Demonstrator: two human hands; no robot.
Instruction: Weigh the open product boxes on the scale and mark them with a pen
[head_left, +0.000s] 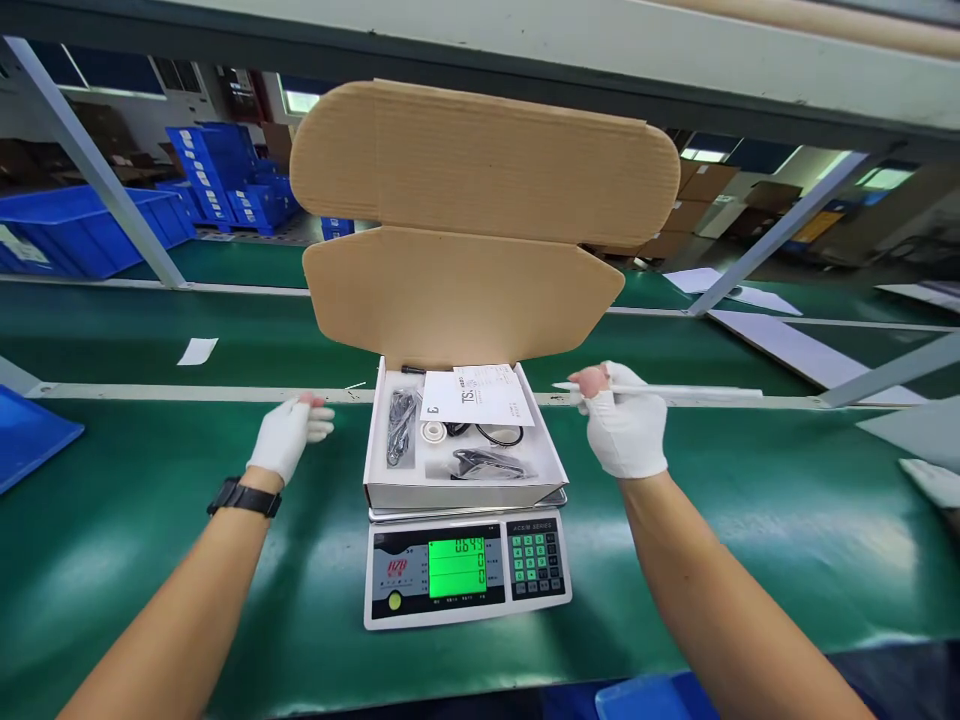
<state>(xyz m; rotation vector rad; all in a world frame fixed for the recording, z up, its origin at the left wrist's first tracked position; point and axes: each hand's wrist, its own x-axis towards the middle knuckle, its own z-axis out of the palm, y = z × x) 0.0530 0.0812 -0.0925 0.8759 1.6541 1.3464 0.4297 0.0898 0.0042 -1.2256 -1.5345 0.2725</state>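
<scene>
A cardboard box [450, 495] with white walls rests on a digital scale [469, 570], its brown lid [465, 290] standing open behind. Inside lie bagged black cables [401, 428], a white ring-shaped roll [433, 432], a bagged black item [489, 465] and printed white papers [478, 397]. To the right of the box, my gloved right hand [626, 420] is closed around a long, thin white pen-like stick [705, 391]. My gloved left hand [289, 437] is in the air left of the box, fingers loosely extended, with nothing visible in it.
The scale stands on a green work surface [322, 620]. A small white paper [198, 351] lies at the back left. Blue bins [82, 230] are beyond the frame, and a blue tray [30, 435] is at the left edge. White boards [810, 350] lie at the right.
</scene>
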